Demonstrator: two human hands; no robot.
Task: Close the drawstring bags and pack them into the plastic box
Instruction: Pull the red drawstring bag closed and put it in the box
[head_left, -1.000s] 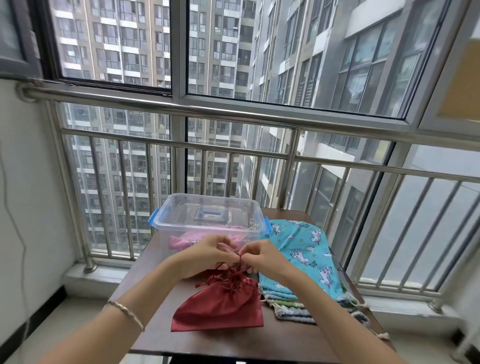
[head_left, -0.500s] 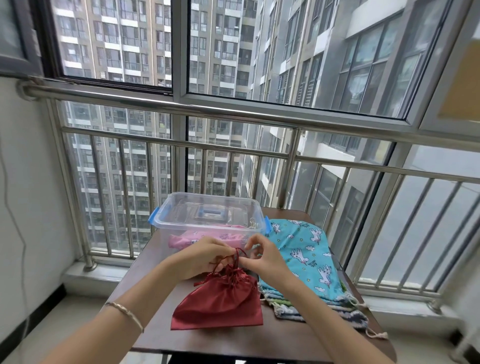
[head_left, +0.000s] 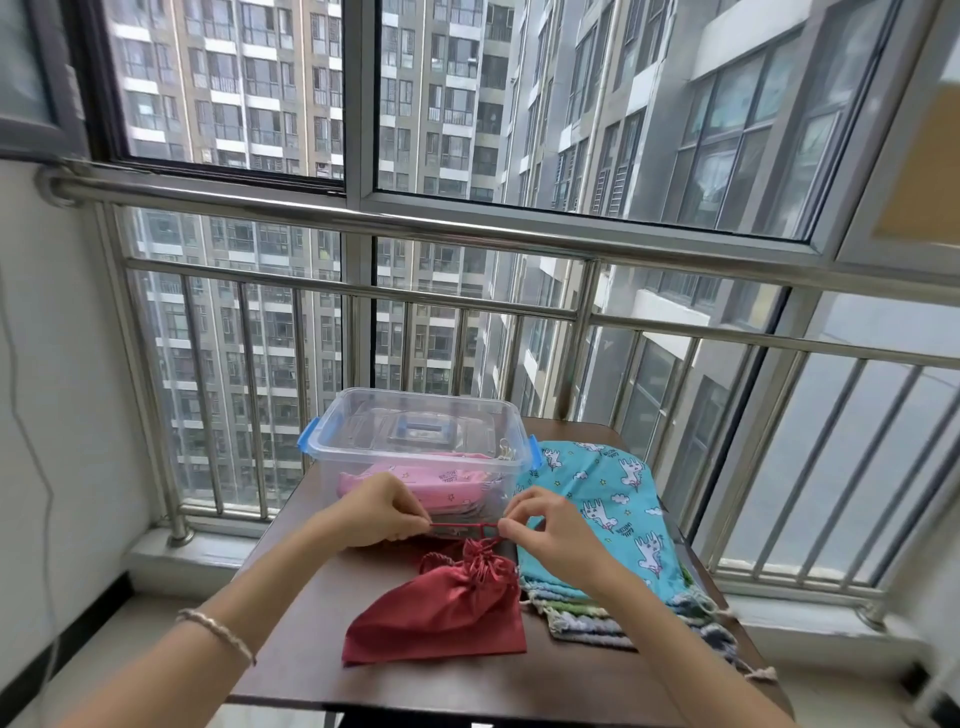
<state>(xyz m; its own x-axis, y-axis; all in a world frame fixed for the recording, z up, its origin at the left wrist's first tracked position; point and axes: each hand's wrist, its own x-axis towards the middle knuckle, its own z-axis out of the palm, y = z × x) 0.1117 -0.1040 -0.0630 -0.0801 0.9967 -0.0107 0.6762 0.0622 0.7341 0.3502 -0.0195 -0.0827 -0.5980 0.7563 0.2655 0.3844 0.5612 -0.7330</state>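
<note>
Pinching the thin red drawstring cord (head_left: 464, 526), one end each, the person's left hand (head_left: 382, 512) and right hand (head_left: 545, 525) held it stretched in a straight line between them. The fingers and thumbs of both hands were curled tight on the cord and held nothing else. I think they pulled it sideways like that to squeeze the bag's mouth shut. The small red cloth drawstring bag (head_left: 447, 608) lay on the brown wooden table (head_left: 441, 686), just below the hands, with its neck bunched up and its body flat. It sat right in front of the clear plastic box with blue clips (head_left: 332, 462), so it would be a short trip in. A pink cloth bag (head_left: 415, 478) was inside the box. A blue cloth bag with white unicorns (head_left: 613, 493) lay on a pile of other bags (head_left: 587, 621) on the right, likely waiting its turn.
</note>
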